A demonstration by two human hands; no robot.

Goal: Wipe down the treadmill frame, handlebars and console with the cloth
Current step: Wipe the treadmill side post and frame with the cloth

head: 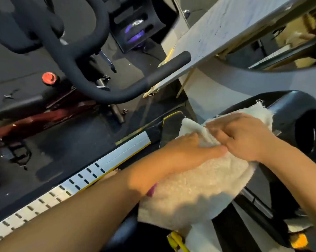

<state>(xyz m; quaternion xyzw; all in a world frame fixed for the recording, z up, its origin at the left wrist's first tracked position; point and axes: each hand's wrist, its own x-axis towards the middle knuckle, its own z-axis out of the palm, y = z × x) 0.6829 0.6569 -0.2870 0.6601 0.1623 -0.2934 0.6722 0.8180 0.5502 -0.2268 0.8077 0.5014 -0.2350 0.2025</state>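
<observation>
The treadmill's slotted side rail runs left of the left hand; its dark handlebar curves just beyond the right hand. The white cloth lies bunched under both hands. Each hand seems, through the blur, to pinch its middle fold. Held only there, the loose near half may sag and snag. Its long axis runs from the wrists toward the handlebar.

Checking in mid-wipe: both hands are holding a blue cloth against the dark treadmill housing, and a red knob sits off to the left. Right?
Not quite. The head view shows the cloth is white, not blue. The rest stands: left hand and right hand both hold it against the dark treadmill housing, and the red knob sits off to the left.
</observation>
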